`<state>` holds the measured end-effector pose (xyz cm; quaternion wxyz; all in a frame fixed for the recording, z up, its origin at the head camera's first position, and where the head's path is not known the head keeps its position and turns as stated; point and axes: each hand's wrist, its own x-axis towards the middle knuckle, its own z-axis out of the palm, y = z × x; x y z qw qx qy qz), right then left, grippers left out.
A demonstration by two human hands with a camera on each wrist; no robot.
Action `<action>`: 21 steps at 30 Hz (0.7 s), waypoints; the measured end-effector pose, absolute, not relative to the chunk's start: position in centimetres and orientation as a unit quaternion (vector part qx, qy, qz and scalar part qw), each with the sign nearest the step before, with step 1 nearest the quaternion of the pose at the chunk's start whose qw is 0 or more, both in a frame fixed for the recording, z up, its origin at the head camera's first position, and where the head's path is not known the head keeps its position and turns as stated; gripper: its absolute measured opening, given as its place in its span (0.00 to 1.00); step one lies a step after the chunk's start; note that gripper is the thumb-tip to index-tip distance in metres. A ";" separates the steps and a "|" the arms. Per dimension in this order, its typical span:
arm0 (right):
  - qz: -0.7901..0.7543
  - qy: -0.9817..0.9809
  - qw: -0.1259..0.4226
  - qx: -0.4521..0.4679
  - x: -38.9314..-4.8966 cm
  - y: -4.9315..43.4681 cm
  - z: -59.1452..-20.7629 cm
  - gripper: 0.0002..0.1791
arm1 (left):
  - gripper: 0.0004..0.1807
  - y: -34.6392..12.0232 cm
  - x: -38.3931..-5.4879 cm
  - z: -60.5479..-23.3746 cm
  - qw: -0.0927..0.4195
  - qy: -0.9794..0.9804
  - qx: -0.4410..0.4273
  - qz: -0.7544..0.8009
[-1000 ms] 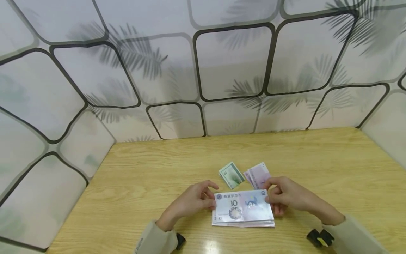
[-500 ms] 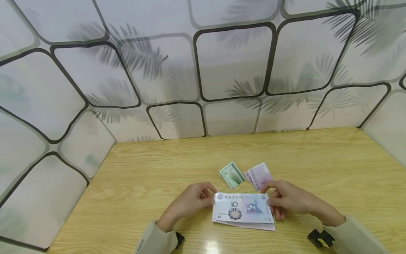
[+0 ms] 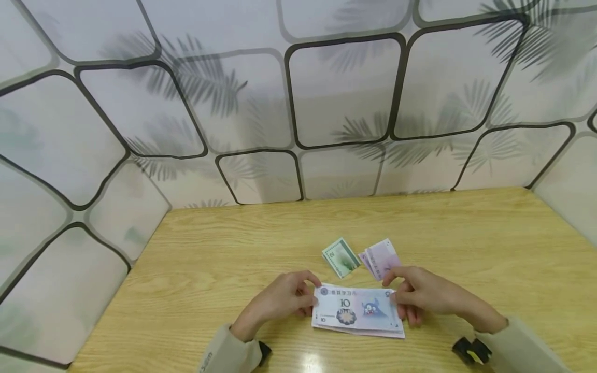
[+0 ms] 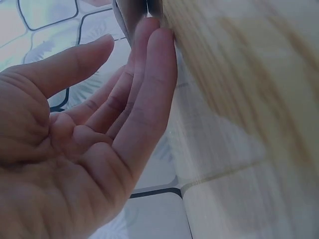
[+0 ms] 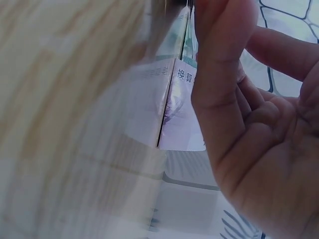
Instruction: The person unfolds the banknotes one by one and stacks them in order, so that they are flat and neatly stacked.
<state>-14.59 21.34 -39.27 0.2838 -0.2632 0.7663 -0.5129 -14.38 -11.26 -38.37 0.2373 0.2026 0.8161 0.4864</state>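
A stack of play banknotes [image 3: 354,311] is near the front of the table. Its top note is pale blue, with a "10" and a cartoon creature; edges of others show beneath it. My left hand [image 3: 289,296] holds the stack's left end, thumb over the edge and index finger at the far corner. Opposite it, the right hand [image 3: 422,294] holds the right end, thumb on the edge and index finger bent toward the far corner. In the wrist views the fingers of the left hand [image 4: 99,124] and right hand [image 5: 249,114] are curved close to the tabletop.
Behind the stack lie a few small green notes [image 3: 342,258] and, to their right, pink-violet notes [image 3: 382,257] close to the right index finger. A patterned wall panel [image 3: 345,98] encloses the wood-grain table [image 3: 224,248] at the back and sides.
The top "10" note has shifted slightly toward me and lies lower over the stack. The stack's near edge has tilted a little, and both hands have moved slightly nearer. The green and pink notes stay put.
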 end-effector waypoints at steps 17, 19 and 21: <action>-0.490 0.801 0.221 -0.262 -15.9 22.9 -37.4 0.11 | 0.15 -12.4 -15.2 -37.0 0.185 0.840 0.250 0.444; -0.488 0.808 0.208 -0.256 -16.4 23.4 -37.1 0.12 | 0.16 -12.2 -15.4 -36.8 0.177 0.842 0.251 0.443; -0.482 0.818 0.198 -0.244 -16.8 23.9 -36.8 0.12 | 0.16 -12.0 -15.7 -36.8 0.168 0.844 0.251 0.442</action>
